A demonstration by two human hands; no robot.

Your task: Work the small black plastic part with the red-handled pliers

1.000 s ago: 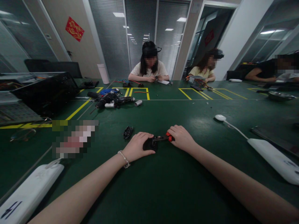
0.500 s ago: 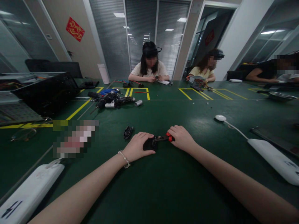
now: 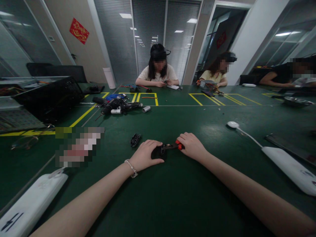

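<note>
On the green table, my left hand is closed around a small black part, thumb along its near side and fingers over its far side. What the part is exactly, I cannot make out. My right hand grips the red handles of a pair of pliers. The jaws point left and reach onto the black part, touching it or just above it. Beyond my left hand lies another small black piece, dark and uneven in shape.
A white power bank-like block lies at left, a similar white block with a cable at right. Farther back are a drill, cables and a black computer case. Across the table a person sits handling something small.
</note>
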